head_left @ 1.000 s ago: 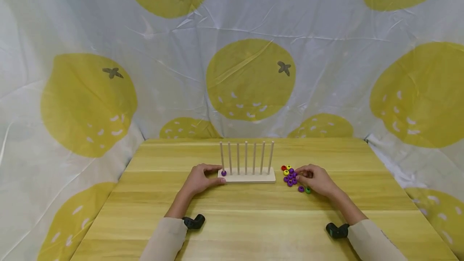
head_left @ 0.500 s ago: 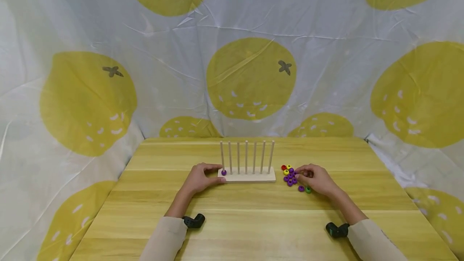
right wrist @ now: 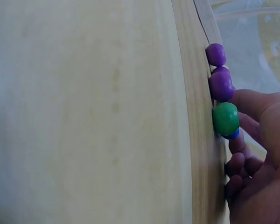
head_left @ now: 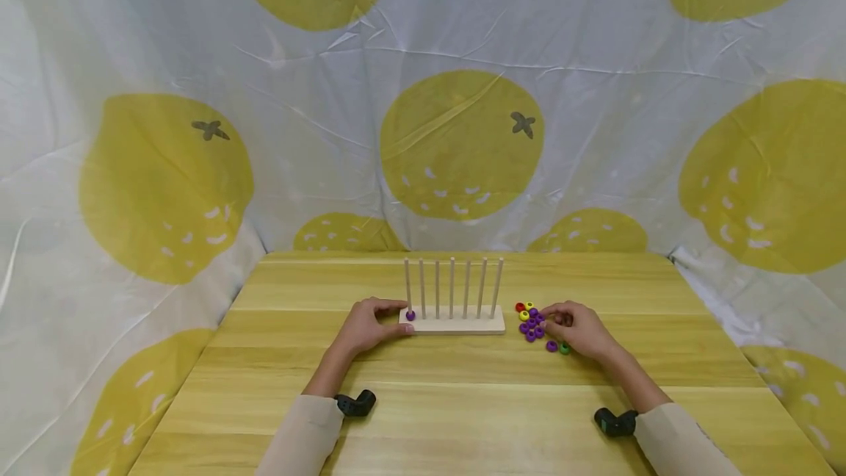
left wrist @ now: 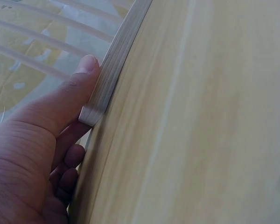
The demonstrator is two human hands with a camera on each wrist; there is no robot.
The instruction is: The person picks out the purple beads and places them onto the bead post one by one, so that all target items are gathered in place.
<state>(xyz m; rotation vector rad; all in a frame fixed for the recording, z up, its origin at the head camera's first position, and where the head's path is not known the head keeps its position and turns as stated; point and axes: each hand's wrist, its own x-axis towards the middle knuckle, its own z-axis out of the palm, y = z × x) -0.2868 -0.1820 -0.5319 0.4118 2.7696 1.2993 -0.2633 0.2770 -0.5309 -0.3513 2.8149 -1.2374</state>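
Observation:
A pale wooden peg stand (head_left: 456,323) with several upright pegs stands in the middle of the table in the head view. One purple bead (head_left: 410,316) sits at the bottom of its leftmost peg. My left hand (head_left: 366,325) grips the left end of the base, thumb at the front edge and fingers behind. My right hand (head_left: 578,327) is at the bead pile, thumb and index fingertips on either side of a purple bead (head_left: 539,318) at its right edge. In the right wrist view a green bead (right wrist: 226,119) partly hides a blue bead (right wrist: 232,135) and the fingertips.
Several purple beads (head_left: 531,335) lie bunched right of the stand, with two yellow beads (head_left: 524,316) and a red bead (head_left: 519,307) behind them. The wooden table (head_left: 456,417) meets a lemon-print cloth (head_left: 456,28) at its back edge.
The head view has shifted slightly. Both hands, the peg stand and the beads show no visible movement on the table.

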